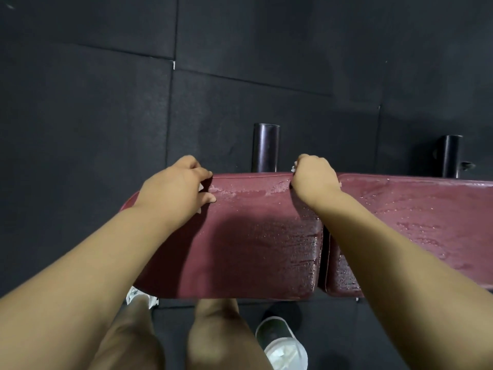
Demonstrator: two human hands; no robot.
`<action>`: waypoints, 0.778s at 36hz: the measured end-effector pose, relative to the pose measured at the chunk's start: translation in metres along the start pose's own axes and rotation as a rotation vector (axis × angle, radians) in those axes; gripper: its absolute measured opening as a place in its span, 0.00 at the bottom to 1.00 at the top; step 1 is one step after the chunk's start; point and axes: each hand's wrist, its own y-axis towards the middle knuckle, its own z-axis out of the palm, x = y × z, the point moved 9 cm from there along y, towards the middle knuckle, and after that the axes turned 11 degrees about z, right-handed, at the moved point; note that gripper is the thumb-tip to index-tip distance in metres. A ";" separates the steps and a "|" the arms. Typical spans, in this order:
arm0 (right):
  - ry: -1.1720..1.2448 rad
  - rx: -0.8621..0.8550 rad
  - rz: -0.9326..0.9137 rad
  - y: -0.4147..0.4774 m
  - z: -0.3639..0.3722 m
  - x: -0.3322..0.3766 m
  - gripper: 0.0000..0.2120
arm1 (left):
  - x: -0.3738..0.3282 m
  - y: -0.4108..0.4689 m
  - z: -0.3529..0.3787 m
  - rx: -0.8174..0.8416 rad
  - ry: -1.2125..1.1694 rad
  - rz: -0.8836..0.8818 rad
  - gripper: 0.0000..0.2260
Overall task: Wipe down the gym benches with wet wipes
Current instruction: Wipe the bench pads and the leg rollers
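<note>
Our right hand [313,177] is closed tight in a fist at the far edge of the bench [253,236]. A bit of white wipe [293,166] pokes out past the knuckles, so this hand is holding it. The fist sits just where a gap [324,252] splits the bench into two red cushions.

Our left hand [176,182] is on the far edge of the bench too, near its left end. Its fingers bend over the edge and the thumb lies on top. Small white corners of a second wipe [202,187] peek out from under it, so this hand holds that one down on the bench. The two hands are apart, with red cushion between them.

The top of the bench shines with wet streaks [413,231], most of all on its right side.

Behind the bench stands a black post [265,148], between our hands. The other post [450,156] is far off to the right. Dark floor mats [80,102] lie all around the bench.

On the near side of the bench we see our bare knees [213,329]. A white shoe [138,296] peeks out from under the bench edge. A round tub [282,343], white at its top, stands on the floor by the right knee.
</note>
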 end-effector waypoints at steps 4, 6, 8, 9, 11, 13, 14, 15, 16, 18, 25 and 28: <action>0.036 0.061 -0.071 -0.010 0.008 0.045 0.14 | 0.014 -0.015 -0.006 -0.035 0.034 -0.020 0.21; 0.095 0.111 -0.205 -0.024 0.016 0.082 0.12 | 0.025 -0.024 -0.009 -0.054 0.041 -0.037 0.21; 0.123 0.134 -0.339 -0.039 0.022 0.112 0.10 | 0.037 -0.033 -0.013 -0.076 0.048 -0.065 0.21; 0.125 0.136 -0.384 -0.043 0.024 0.119 0.10 | 0.044 -0.038 -0.014 -0.084 0.051 -0.081 0.21; 0.126 0.126 -0.409 -0.043 0.026 0.115 0.09 | 0.055 -0.045 -0.015 -0.092 0.046 -0.106 0.21; 0.065 0.069 -0.340 -0.036 0.020 0.092 0.09 | 0.061 -0.050 -0.015 -0.097 0.028 -0.106 0.21; 0.017 0.032 -0.284 -0.031 0.016 0.078 0.09 | 0.063 -0.052 -0.015 -0.097 0.023 -0.100 0.22; -0.026 0.004 -0.232 -0.027 0.012 0.064 0.09 | 0.065 -0.054 -0.014 -0.097 0.020 -0.096 0.22; -0.054 -0.007 -0.189 -0.025 0.009 0.053 0.11 | 0.066 -0.056 -0.014 -0.096 0.017 -0.097 0.22; -0.064 -0.006 -0.119 -0.025 0.005 0.043 0.12 | 0.071 -0.059 -0.014 -0.098 0.001 -0.104 0.21; 0.022 0.025 -0.102 -0.055 0.023 0.114 0.12 | 0.098 -0.087 -0.011 -0.101 -0.051 -0.110 0.17; 0.074 0.051 -0.142 -0.072 0.031 0.157 0.12 | 0.115 -0.104 -0.004 -0.031 -0.047 -0.122 0.13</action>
